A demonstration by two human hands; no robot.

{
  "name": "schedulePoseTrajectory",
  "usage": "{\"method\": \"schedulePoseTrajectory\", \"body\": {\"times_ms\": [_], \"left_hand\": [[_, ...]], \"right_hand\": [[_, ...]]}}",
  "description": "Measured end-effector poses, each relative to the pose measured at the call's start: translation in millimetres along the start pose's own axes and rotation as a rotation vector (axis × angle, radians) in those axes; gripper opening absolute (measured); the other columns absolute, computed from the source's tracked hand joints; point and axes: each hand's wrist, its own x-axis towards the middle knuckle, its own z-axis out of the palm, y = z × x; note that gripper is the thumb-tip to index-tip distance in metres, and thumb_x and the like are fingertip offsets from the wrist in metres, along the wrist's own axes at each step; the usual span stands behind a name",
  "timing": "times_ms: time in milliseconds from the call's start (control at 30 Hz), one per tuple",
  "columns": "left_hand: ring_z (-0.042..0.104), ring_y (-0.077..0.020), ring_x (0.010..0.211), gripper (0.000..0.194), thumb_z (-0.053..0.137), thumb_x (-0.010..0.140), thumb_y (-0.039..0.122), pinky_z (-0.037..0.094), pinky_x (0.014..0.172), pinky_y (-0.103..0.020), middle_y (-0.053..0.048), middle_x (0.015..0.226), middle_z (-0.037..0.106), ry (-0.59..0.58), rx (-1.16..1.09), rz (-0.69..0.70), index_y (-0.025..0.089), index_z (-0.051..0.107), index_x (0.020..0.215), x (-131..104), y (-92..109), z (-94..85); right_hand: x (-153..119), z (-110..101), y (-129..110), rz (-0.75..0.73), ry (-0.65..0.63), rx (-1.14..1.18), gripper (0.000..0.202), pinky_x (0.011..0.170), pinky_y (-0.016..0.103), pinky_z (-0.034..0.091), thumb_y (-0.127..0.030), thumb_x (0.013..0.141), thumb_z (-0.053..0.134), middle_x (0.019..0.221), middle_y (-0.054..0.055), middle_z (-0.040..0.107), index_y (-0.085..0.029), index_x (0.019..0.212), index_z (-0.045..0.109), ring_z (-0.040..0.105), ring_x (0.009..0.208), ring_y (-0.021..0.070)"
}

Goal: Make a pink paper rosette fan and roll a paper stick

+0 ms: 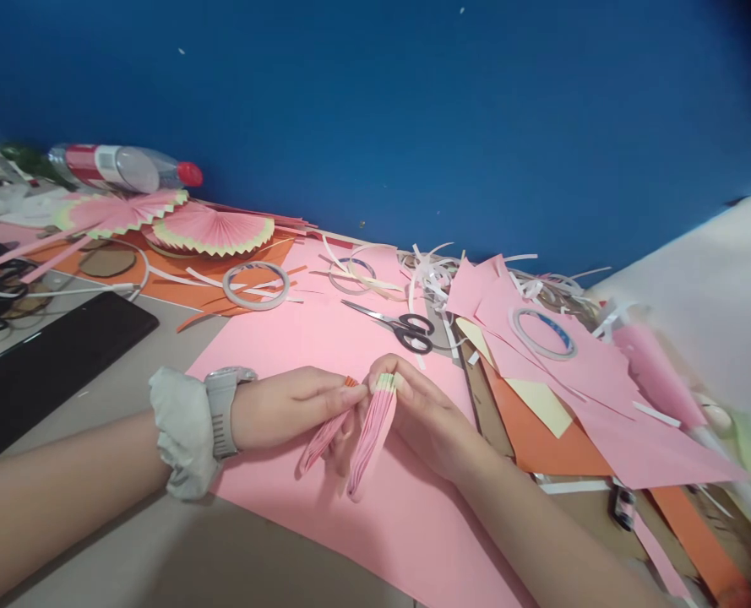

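Note:
Over a large pink paper sheet, my left hand pinches a folded bundle of pleated pink paper with an orange edge. My right hand is closed on another pleated pink bundle with a pale green edge. The two bundles are side by side, their coloured edges at the fingertips and their other ends hanging towards me. The hands touch or nearly touch at the fingers; whether the bundles are joined is hidden. Black-handled scissors lie on the sheet just beyond my hands.
Finished-looking pleated pink fans lie at the back left beside a plastic bottle. A black phone rests at left. Rolls of tape and white paper strips are scattered behind. Pink and orange sheets pile up at right.

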Motion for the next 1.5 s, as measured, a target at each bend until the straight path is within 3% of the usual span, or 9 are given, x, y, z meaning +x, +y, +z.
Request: {"method": "schedulePoseTrajectory", "body": {"times_ms": [200,367,633,767,967,1067,1300,1367,1500], "left_hand": [[0.066,-0.0205,0.074,0.056,0.031,0.095,0.048,0.05,0.079,-0.031,-0.011,0.072,0.071,-0.063,-0.07,-0.031,0.014,0.064,0.065,-1,-3,-3.2],[0.068,-0.0221,0.07,0.049,0.03,0.096,0.042,0.051,0.075,-0.034,-0.011,0.063,0.07,-0.178,-0.273,-0.041,0.015,0.058,0.066,-1,-4,-1.5],[0.068,-0.0213,0.059,0.04,0.033,0.096,0.039,0.051,0.064,-0.034,-0.008,0.06,0.07,-0.046,-0.6,-0.103,0.016,0.05,0.068,3,-7,-8.1],[0.066,-0.0202,0.056,0.04,0.034,0.094,0.042,0.051,0.056,-0.031,-0.006,0.063,0.069,0.0,-0.714,-0.151,0.016,0.05,0.068,5,-10,-11.8],[0.069,-0.0231,0.059,0.042,0.028,0.096,0.041,0.053,0.055,-0.034,-0.009,0.062,0.069,-0.061,-0.677,-0.16,0.016,0.048,0.069,5,-11,-8.2],[0.069,-0.0218,0.058,0.042,0.03,0.095,0.043,0.054,0.052,-0.03,-0.012,0.067,0.072,0.049,-0.683,-0.209,0.016,0.048,0.069,7,-12,-9.1],[0.071,-0.0215,0.068,0.042,0.026,0.097,0.038,0.056,0.061,-0.032,-0.014,0.08,0.074,0.479,-0.717,-0.135,0.016,0.047,0.067,12,-8,-18.5],[0.071,-0.0214,0.073,0.043,0.026,0.097,0.037,0.056,0.069,-0.034,-0.013,0.081,0.074,0.52,-0.713,-0.113,0.016,0.047,0.066,12,-8,-19.0],[0.07,-0.022,0.076,0.041,0.028,0.097,0.038,0.054,0.076,-0.04,-0.011,0.083,0.074,0.462,-0.682,-0.1,0.016,0.047,0.067,11,-9,-15.4]], "right_hand": [[2,0,-1,0.046,-0.026,0.077,0.02,0.06,0.028,0.037,-0.042,0.089,0.045,0.066,-0.002,0.045,-0.023,0.087,0.05,0.041,0.059,0.0144],[3,-4,-4,0.051,0.022,0.091,0.024,0.056,0.026,0.035,-0.046,0.089,0.044,0.059,-0.004,0.042,-0.023,0.084,0.049,0.041,0.055,0.0141],[5,-8,-7,-0.166,0.163,0.072,0.018,0.054,0.024,0.031,-0.038,0.092,0.045,0.061,-0.005,0.035,-0.024,0.082,0.053,0.03,0.054,0.0115],[2,-3,-4,-0.124,0.133,-0.055,0.018,0.055,0.024,0.028,-0.04,0.085,0.057,0.062,-0.005,0.037,-0.022,0.084,0.056,0.03,0.055,0.0099],[2,-2,-5,-0.094,0.022,-0.245,0.012,0.059,0.026,0.032,-0.033,0.088,0.057,0.072,-0.003,0.047,-0.022,0.084,0.058,0.04,0.06,0.0099],[1,1,-6,-0.203,0.044,-0.315,0.017,0.068,0.027,0.036,-0.036,0.089,0.053,0.08,-0.001,0.047,-0.021,0.081,0.058,0.045,0.071,0.0124],[-7,18,-1,-0.555,0.371,-0.455,0.009,0.081,0.033,0.043,-0.02,0.094,0.044,0.086,0.0,0.059,-0.027,0.093,0.05,0.057,0.087,0.0145],[-7,20,1,-0.523,0.339,-0.469,0.007,0.078,0.033,0.045,-0.021,0.094,0.045,0.087,0.0,0.058,-0.026,0.094,0.049,0.06,0.084,0.0142],[-7,20,4,-0.271,0.169,-0.501,0.005,0.066,0.03,0.048,-0.027,0.094,0.044,0.079,-0.001,0.057,-0.025,0.096,0.049,0.06,0.066,0.0121]]}}
